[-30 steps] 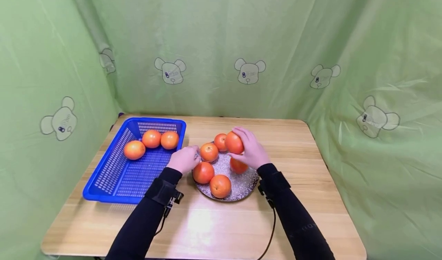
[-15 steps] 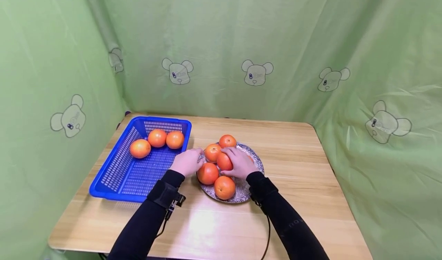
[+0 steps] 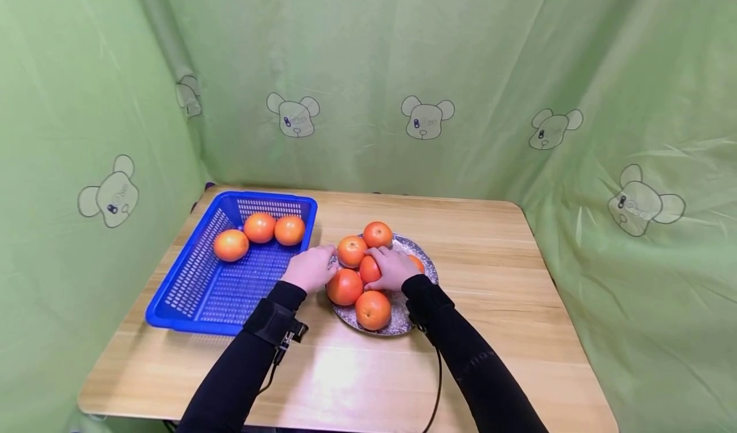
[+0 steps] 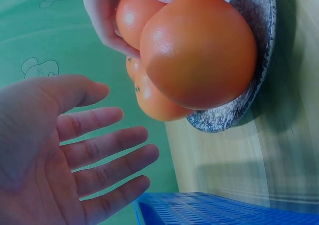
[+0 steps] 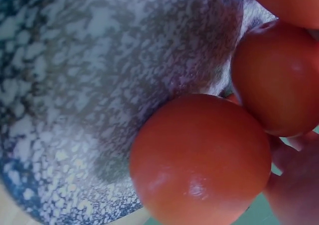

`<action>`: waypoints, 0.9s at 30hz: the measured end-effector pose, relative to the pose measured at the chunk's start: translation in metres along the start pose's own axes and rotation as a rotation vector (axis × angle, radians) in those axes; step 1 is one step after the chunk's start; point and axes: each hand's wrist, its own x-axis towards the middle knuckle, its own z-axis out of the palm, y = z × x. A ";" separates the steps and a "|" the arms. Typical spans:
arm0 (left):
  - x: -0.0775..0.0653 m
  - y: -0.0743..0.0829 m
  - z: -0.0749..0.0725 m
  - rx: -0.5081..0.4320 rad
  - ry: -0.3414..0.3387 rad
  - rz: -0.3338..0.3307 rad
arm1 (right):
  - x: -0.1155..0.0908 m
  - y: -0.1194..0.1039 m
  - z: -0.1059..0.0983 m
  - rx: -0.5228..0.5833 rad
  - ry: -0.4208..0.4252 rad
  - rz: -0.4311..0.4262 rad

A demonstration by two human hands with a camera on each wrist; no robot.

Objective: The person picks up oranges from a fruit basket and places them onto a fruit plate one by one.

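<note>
My right hand (image 3: 393,268) grips an orange (image 3: 370,269) low in the middle of a speckled grey plate (image 3: 401,321). Around it on the plate lie several other oranges, including a large one (image 4: 199,51) at the left rim and another (image 5: 199,160), partly hidden behind my right hand in the head view. By the plate's left rim is my left hand (image 3: 311,269). The left wrist view shows this left hand (image 4: 84,155) with its fingers spread and nothing in the palm, apart from the fruit.
A blue plastic basket (image 3: 190,325) stands left of the plate, with oranges (image 3: 259,228) in its far part. Both rest on a wooden table (image 3: 483,241). Green curtains (image 3: 357,49) enclose the back and sides. A cable (image 3: 439,388) trails from the right wrist.
My right hand has carried its orange leftward and down, from above the plate's right side into the middle among the others. My left hand stays by the plate's left rim.
</note>
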 end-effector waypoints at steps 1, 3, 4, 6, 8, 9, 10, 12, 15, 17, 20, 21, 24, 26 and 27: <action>0.000 0.000 -0.001 0.000 0.001 0.001 | 0.001 0.000 0.001 -0.007 -0.006 0.010; -0.001 0.000 -0.001 -0.005 0.004 0.003 | 0.004 0.000 0.003 -0.031 -0.019 0.034; -0.001 0.000 -0.002 -0.007 0.006 0.004 | 0.005 0.000 0.004 -0.041 -0.023 0.046; -0.001 0.000 -0.002 -0.006 0.008 0.009 | 0.006 -0.001 0.004 -0.045 -0.031 0.071; -0.001 0.000 -0.003 -0.006 0.011 0.012 | 0.007 -0.003 0.003 -0.047 -0.038 0.085; 0.000 0.000 -0.003 -0.006 0.012 0.013 | 0.007 -0.004 0.001 -0.046 -0.042 0.089; 0.000 0.000 -0.003 -0.007 0.011 0.013 | 0.006 -0.006 0.000 -0.041 -0.048 0.092; 0.000 0.000 -0.003 -0.012 0.010 0.011 | 0.004 -0.008 -0.005 -0.029 -0.060 0.096; 0.000 0.001 -0.003 -0.017 0.006 0.009 | -0.001 -0.010 -0.011 0.016 -0.065 0.092; 0.000 0.001 -0.003 -0.019 0.006 0.008 | -0.004 -0.009 -0.016 0.051 -0.059 0.080; -0.001 0.002 -0.004 -0.018 0.008 0.003 | -0.009 -0.008 -0.024 0.087 -0.024 0.046; -0.002 0.002 -0.004 -0.021 0.008 0.000 | -0.012 -0.007 -0.028 0.084 -0.003 0.031; -0.003 0.003 -0.005 -0.022 0.001 -0.008 | -0.023 -0.003 -0.041 0.061 0.078 -0.010; -0.003 0.004 -0.005 -0.024 -0.004 -0.012 | -0.032 0.001 -0.049 0.060 0.144 -0.033; -0.004 0.004 -0.006 -0.021 -0.005 -0.011 | -0.036 0.004 -0.053 0.064 0.181 -0.043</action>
